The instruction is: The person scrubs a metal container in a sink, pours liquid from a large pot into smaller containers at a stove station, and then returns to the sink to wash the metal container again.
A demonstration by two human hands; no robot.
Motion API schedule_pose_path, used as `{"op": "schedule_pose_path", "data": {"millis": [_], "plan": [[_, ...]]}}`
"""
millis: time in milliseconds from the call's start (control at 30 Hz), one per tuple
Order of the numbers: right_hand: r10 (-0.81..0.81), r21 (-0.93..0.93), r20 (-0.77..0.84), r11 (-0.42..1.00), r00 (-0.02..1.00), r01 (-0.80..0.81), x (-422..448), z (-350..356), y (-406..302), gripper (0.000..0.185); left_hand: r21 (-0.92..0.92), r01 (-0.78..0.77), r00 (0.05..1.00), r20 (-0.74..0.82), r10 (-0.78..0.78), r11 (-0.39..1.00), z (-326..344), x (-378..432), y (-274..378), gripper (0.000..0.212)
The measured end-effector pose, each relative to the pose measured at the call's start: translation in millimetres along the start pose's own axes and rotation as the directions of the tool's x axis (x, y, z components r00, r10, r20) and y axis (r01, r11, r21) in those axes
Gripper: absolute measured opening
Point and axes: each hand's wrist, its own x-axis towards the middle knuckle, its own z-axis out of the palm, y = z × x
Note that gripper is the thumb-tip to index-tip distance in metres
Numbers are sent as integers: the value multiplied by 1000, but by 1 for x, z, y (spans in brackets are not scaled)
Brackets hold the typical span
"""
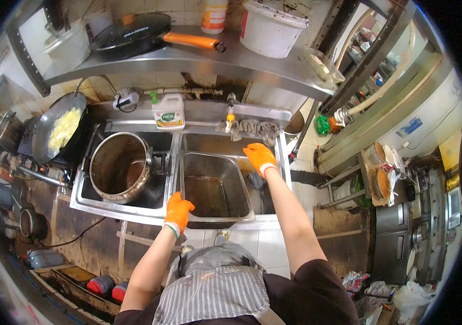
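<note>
A rectangular steel pan (pixel 218 208) with brown, wet residue sits across the right sink basin (pixel 210 141). My left hand (pixel 178 211), in an orange glove, is at the pan's near left corner beside the sink divider. Whether it grips the rim cannot be made out. Over the basin's right side, my right hand (pixel 260 157), gloved in orange too, has its fingers curled; anything inside them is hidden. Below its wrist lies a dark scouring ball (pixel 257 180). Grey rags (pixel 255 129) are draped on the back ledge beside the tap (pixel 231 115).
A deep, stained stockpot (pixel 103 174) stands in the left basin. Further left is a wok (pixel 62 128) with yellow food. On the back ledge stands a white jug (pixel 168 111). A steel shelf (pixel 198 63) overhangs the sink, bearing a lidded frying pan (pixel 133 36) and white bucket (pixel 271 32).
</note>
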Motion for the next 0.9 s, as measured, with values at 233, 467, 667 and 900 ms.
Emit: {"op": "schedule_pose_path", "data": {"millis": [233, 467, 667, 900], "plan": [[-103, 47, 26, 994, 994, 102, 102, -6, -98, 47, 39, 33, 999, 32, -34, 999, 26, 58, 25, 77], [-322, 135, 2, 938, 947, 319, 160, 28, -23, 32, 35, 57, 998, -13, -57, 998, 59, 72, 24, 77], [-126, 674, 270, 733, 955, -94, 171, 66, 138, 27, 43, 104, 990, 87, -107, 994, 159, 87, 48, 51], [-546, 48, 131, 837, 828, 545, 128, 93, 62, 43, 192, -107, 991, 100, 89, 976, 134, 112, 2, 34]]}}
